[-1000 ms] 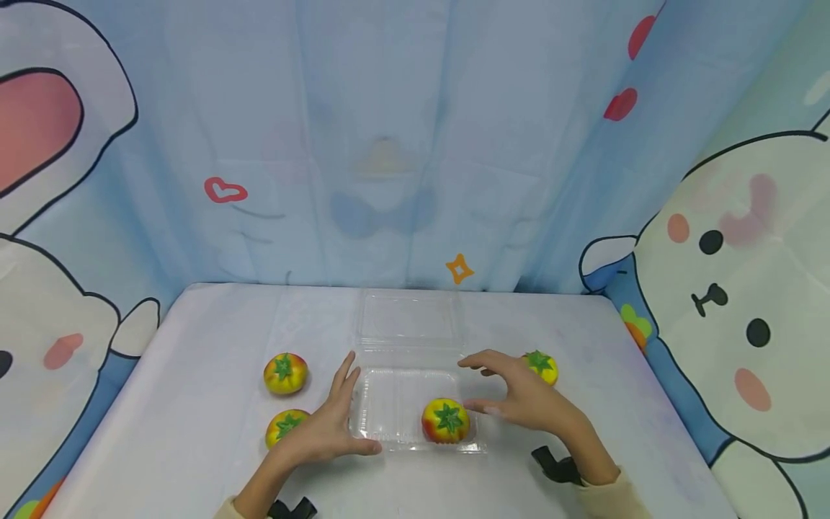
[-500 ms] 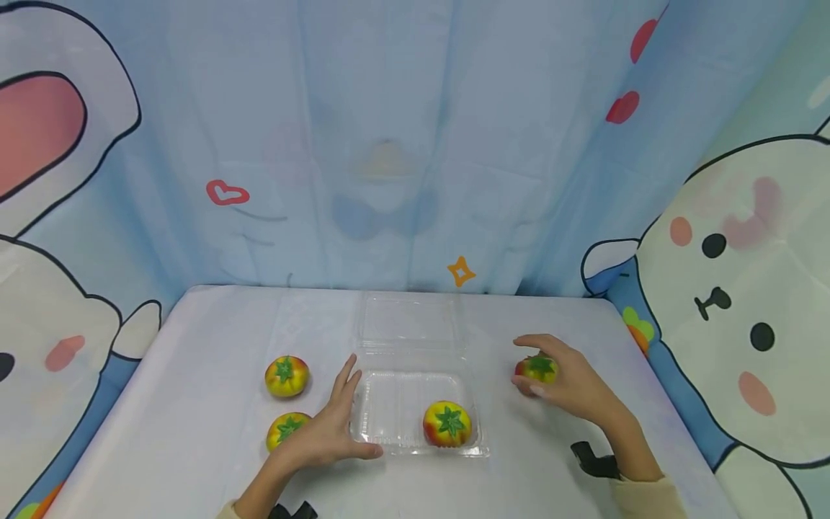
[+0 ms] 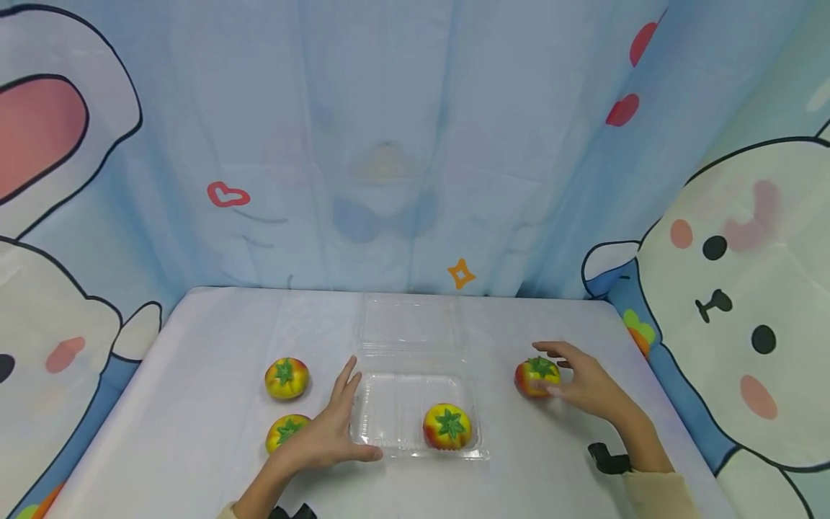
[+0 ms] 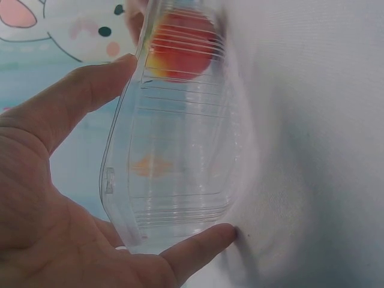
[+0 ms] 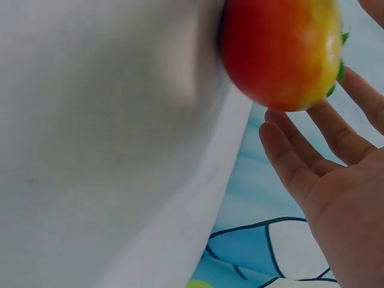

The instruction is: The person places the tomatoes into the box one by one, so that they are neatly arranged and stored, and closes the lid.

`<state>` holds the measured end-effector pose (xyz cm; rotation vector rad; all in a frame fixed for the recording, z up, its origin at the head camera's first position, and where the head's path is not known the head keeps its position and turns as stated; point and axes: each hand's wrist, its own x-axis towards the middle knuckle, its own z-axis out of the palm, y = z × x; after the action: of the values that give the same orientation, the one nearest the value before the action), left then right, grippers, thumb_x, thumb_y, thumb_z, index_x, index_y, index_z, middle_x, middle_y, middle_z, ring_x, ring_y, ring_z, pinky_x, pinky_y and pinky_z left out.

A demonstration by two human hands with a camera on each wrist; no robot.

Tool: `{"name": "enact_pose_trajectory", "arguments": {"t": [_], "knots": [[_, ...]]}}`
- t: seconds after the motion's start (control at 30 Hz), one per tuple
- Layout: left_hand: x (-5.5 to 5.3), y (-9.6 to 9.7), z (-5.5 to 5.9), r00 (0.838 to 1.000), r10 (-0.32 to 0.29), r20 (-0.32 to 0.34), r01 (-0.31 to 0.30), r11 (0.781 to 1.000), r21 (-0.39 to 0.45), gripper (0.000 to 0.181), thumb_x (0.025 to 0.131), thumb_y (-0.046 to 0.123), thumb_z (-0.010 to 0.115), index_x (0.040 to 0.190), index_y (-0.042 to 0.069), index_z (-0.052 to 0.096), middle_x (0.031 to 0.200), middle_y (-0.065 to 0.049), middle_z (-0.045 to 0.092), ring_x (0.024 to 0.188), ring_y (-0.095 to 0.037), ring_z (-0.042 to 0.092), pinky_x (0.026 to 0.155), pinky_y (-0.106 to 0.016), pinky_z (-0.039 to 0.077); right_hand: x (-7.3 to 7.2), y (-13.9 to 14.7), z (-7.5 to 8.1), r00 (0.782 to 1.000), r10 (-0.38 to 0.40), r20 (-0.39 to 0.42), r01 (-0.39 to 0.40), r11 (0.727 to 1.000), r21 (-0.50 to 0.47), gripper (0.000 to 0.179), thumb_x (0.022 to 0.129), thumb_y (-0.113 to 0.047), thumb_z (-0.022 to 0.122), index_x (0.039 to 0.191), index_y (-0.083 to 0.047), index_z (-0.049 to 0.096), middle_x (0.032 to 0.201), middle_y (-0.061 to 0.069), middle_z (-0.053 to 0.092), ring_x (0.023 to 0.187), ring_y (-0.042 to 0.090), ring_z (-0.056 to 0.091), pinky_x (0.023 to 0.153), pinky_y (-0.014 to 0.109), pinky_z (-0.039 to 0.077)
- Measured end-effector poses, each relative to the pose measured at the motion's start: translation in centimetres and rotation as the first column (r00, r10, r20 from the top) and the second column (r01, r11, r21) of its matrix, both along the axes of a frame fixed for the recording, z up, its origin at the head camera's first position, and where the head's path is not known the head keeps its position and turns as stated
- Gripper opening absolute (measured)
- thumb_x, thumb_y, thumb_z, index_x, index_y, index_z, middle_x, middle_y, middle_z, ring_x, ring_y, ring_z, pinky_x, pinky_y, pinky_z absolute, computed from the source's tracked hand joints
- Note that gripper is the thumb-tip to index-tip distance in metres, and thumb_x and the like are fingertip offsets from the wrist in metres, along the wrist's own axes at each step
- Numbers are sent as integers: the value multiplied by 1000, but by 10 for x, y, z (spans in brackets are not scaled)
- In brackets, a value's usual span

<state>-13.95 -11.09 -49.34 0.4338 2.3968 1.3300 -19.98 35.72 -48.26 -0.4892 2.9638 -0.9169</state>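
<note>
A clear plastic clamshell box (image 3: pixel 395 414) lies with its lid (image 3: pixel 410 322) folded back, and one red-and-yellow tomato (image 3: pixel 447 426) sits in its right front part. My left hand (image 3: pixel 327 432) is spread along the box's left side; in the left wrist view the thumb tip is at the rim (image 4: pixel 108 162) and a fingertip is low by the wall. Another tomato (image 3: pixel 535 376) rests on the table to the right. Around its right side my right hand (image 3: pixel 586 386) is loosely curved, and the right wrist view has the fingers extended beside the tomato (image 5: pixel 279 51), its thumb mostly out of frame.
Two more tomatoes lie left of the box: a rear one (image 3: pixel 286 378) and a front one (image 3: pixel 285 431) partly hidden by the left hand. The white-covered table (image 3: pixel 194 404) ends at a blue cartoon curtain (image 3: pixel 382 86).
My right hand went from beside the box to the tomato on the right, then drew slightly right, leaving more of that tomato uncovered. The left hand stayed at the box.
</note>
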Motion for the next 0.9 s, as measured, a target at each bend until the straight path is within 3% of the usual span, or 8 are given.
{"name": "enact_pose_trajectory", "arguments": {"t": [0.47, 0.9], "knots": [[-1, -1, -3, 1000, 4, -1, -4, 1000, 0, 132, 75, 37, 94, 169, 1, 8, 179, -8, -20, 161, -50, 24, 121, -69, 38, -1, 4, -10, 998, -16, 59, 18, 999, -41, 70, 90, -31, 85, 146, -1, 56, 144, 23, 63, 123, 40, 63, 102, 60, 58], [0, -1, -2, 1000, 6, 1, -6, 1000, 9, 132, 75, 36, 93, 170, 2, 7, 179, -8, -20, 161, -49, 23, 121, -69, 38, 0, -2, -16, 984, -141, 111, 137, 990, 42, 84, 87, -53, 84, 148, -2, 55, 147, 28, 59, 119, 42, 64, 99, 59, 60]]}}
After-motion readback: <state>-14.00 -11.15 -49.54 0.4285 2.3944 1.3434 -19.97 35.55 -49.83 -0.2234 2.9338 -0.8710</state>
